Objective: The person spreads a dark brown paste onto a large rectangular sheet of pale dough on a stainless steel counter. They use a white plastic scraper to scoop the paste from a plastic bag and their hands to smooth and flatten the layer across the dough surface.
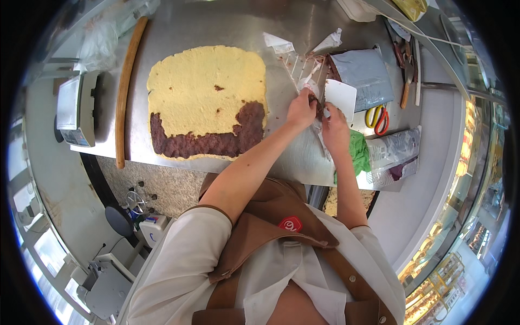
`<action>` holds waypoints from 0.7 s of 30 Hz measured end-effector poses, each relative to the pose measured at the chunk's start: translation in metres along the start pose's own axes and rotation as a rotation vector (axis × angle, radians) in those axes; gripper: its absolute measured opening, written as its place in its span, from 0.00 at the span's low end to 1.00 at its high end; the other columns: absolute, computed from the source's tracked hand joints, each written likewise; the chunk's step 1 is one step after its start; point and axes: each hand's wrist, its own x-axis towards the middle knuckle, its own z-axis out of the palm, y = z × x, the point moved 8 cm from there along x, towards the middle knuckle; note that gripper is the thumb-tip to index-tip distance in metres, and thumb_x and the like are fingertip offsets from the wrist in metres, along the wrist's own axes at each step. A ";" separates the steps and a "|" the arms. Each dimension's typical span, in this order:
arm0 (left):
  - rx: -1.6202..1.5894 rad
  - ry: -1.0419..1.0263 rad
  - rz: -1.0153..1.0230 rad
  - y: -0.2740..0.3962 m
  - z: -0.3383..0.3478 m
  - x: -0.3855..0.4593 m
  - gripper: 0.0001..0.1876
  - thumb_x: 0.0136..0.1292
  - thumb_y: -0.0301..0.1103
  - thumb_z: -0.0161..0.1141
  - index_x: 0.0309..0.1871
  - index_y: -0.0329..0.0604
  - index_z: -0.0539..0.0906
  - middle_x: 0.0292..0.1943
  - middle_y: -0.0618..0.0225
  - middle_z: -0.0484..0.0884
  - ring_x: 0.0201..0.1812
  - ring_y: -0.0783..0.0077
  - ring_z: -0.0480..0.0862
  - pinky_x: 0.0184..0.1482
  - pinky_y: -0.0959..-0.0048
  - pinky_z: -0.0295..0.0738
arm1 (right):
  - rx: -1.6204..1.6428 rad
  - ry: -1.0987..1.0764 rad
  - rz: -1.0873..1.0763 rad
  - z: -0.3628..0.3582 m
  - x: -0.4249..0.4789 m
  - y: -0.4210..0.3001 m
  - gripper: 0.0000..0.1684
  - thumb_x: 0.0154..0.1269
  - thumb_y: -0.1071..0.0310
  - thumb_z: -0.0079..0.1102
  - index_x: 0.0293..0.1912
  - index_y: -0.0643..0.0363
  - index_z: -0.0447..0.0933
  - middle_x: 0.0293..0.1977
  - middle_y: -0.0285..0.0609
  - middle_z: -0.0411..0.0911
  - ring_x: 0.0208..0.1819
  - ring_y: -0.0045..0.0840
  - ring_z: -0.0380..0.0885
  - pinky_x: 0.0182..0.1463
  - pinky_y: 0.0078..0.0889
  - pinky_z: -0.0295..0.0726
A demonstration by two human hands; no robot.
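A sheet of yellow dough (199, 89) lies on the steel table, with dark red paste (195, 145) spread along its near edge and up its near right side. To its right, my left hand (302, 109) grips a torn clear plastic wrapper (298, 71) smeared with dark paste. A dark lump of paste (316, 107) shows between my two hands. My right hand (336, 129) has its fingers on the near left corner of a white plastic scraper (341, 99); its grip is partly hidden.
A wooden rolling pin (129, 93) and a scale (77, 109) stand left. On the right are a large grey-blue package (361, 77), scissors (378, 118), a green cloth (358, 151), a plastic bag (396, 156) and several tools (406, 77). The table's front edge (187, 164) runs before me.
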 end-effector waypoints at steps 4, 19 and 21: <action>-0.003 -0.001 0.025 -0.003 -0.003 -0.004 0.12 0.65 0.31 0.60 0.49 0.40 0.74 0.40 0.46 0.85 0.47 0.40 0.84 0.50 0.49 0.77 | 0.043 -0.036 0.103 0.033 -0.004 0.015 0.23 0.58 0.79 0.60 0.55 0.60 0.73 0.49 0.53 0.73 0.51 0.51 0.76 0.54 0.48 0.78; -0.037 -0.023 -0.041 -0.003 -0.014 -0.027 0.15 0.62 0.27 0.60 0.52 0.40 0.75 0.46 0.48 0.84 0.52 0.45 0.83 0.56 0.55 0.77 | 0.171 0.018 0.119 0.031 -0.016 0.003 0.18 0.57 0.79 0.62 0.48 0.59 0.72 0.43 0.50 0.79 0.47 0.50 0.78 0.51 0.51 0.76; -0.066 -0.019 -0.032 0.000 -0.024 -0.031 0.15 0.62 0.26 0.60 0.52 0.40 0.75 0.45 0.48 0.84 0.51 0.46 0.84 0.55 0.56 0.77 | 0.201 0.030 0.099 0.025 -0.018 -0.007 0.18 0.57 0.79 0.62 0.48 0.60 0.73 0.41 0.50 0.80 0.45 0.48 0.80 0.49 0.48 0.77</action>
